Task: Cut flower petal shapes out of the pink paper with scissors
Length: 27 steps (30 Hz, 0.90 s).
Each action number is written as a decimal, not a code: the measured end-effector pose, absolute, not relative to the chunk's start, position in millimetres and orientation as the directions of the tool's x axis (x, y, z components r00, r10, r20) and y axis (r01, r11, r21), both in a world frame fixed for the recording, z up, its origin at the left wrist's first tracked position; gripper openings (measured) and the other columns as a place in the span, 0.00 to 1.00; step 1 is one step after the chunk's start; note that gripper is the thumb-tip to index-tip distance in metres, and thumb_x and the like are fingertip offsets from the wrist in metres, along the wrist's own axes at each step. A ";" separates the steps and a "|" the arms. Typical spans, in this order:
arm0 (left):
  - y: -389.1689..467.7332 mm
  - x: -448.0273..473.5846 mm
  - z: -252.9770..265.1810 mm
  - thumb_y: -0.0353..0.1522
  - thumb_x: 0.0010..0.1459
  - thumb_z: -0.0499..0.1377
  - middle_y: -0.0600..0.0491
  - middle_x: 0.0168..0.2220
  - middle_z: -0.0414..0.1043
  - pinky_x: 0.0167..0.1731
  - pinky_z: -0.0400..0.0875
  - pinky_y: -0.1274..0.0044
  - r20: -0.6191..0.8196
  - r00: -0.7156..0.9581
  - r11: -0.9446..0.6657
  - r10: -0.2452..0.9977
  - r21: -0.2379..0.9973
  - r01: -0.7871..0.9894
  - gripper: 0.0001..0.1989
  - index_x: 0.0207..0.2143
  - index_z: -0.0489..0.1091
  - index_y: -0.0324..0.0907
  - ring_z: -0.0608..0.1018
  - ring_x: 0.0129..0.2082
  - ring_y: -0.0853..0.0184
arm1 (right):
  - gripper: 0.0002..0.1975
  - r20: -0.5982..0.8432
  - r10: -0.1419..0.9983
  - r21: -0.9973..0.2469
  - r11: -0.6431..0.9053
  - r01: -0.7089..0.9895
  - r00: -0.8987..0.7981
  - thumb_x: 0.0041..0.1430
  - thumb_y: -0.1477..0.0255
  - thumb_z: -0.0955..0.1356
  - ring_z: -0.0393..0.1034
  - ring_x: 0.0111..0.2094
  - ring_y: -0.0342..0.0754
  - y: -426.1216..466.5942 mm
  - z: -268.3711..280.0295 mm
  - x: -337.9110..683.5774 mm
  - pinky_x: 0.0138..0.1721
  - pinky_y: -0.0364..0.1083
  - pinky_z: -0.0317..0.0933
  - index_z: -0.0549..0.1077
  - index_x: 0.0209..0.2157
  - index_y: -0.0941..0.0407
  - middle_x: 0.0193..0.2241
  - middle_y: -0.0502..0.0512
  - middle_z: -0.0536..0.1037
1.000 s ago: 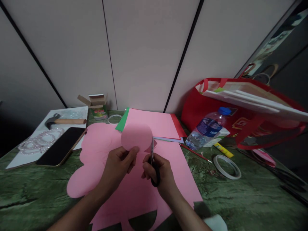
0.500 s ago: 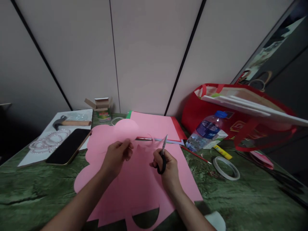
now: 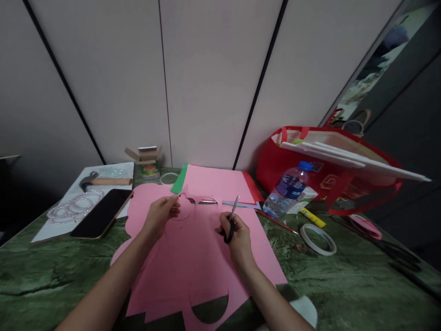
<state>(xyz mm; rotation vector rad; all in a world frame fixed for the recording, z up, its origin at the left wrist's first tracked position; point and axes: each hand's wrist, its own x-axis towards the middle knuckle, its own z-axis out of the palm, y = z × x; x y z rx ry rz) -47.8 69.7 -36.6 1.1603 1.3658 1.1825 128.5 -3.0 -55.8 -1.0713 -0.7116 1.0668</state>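
Note:
My left hand [image 3: 162,215] pinches the edge of a thin pink paper piece [image 3: 208,199] with rounded cut-outs, its fingertips closed together. In my right hand [image 3: 237,235] is a pair of scissors [image 3: 235,207], black-handled, blades pointing up and away from me. The blades look closed and stand apart from the paper in my left hand. Under both hands lie large pink paper sheets [image 3: 203,248], with scalloped edges at left and a half-round hole near the front. A dark red pen-like item [image 3: 203,202] lies partly hidden behind the held paper.
At left are a phone [image 3: 102,214], a hammer [image 3: 110,181] and beaded rings [image 3: 76,207]. Behind are an open small box [image 3: 149,168] and coloured sheets [image 3: 220,181]. At right stand a water bottle [image 3: 287,191] and red bag [image 3: 272,156], near a tape roll [image 3: 319,239].
My left hand has moved slightly left with the pink paper, and the rounded lobe that stood beyond it has swung down. The scissors stay in my right hand. The view has shifted a little.

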 end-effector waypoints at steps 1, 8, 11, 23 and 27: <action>68.0 -45.4 -37.1 0.35 0.51 0.58 0.54 0.24 0.68 0.26 0.66 0.77 -0.018 -0.076 0.028 0.997 0.990 0.141 0.09 0.30 0.69 0.37 0.71 0.23 0.71 | 0.12 -0.038 0.927 -0.935 0.099 -0.340 0.374 0.44 0.65 0.71 0.58 0.20 0.38 -2.5 -55.4 129.3 0.25 0.41 0.60 0.68 0.25 0.58 0.18 0.43 0.63; 67.0 -42.6 -52.0 0.28 0.42 0.57 0.55 0.23 0.70 0.29 0.63 0.74 0.130 0.100 -0.164 0.986 0.784 0.599 0.07 0.28 0.69 0.42 0.72 0.27 0.64 | 0.17 -0.149 0.870 -0.904 0.073 -0.421 0.471 0.38 0.63 0.73 0.58 0.18 0.39 1.3 -55.0 130.8 0.19 0.39 0.52 0.68 0.28 0.58 0.16 0.44 0.65; 64.2 -42.4 -52.4 0.28 0.46 0.54 0.53 0.23 0.70 0.29 0.61 0.74 0.106 0.172 -0.199 0.979 0.667 0.718 0.09 0.33 0.69 0.41 0.72 0.27 0.62 | 0.16 -0.202 0.859 -0.873 0.060 -0.485 0.470 0.36 0.64 0.73 0.59 0.18 0.39 5.2 -59.0 130.2 0.20 0.39 0.53 0.67 0.25 0.58 0.16 0.44 0.65; 61.8 -40.1 -48.7 0.42 0.52 0.50 0.55 0.18 0.63 0.22 0.51 0.76 -0.066 0.267 -0.186 0.962 0.556 0.810 0.14 0.21 0.62 0.43 0.67 0.21 0.65 | 0.13 -0.258 0.854 -0.816 0.057 -0.575 0.452 0.36 0.69 0.72 0.57 0.17 0.38 9.2 -62.6 132.3 0.19 0.39 0.53 0.64 0.21 0.57 0.15 0.43 0.63; 60.0 -38.8 -44.6 0.45 0.48 0.53 0.60 0.16 0.53 0.20 0.47 0.77 -0.154 0.375 -0.190 0.914 0.654 0.732 0.18 0.14 0.55 0.43 0.60 0.18 0.70 | 0.12 -0.241 0.859 -0.830 0.059 -0.554 0.452 0.38 0.69 0.71 0.56 0.17 0.37 9.0 -62.4 132.4 0.19 0.39 0.52 0.64 0.20 0.58 0.15 0.43 0.63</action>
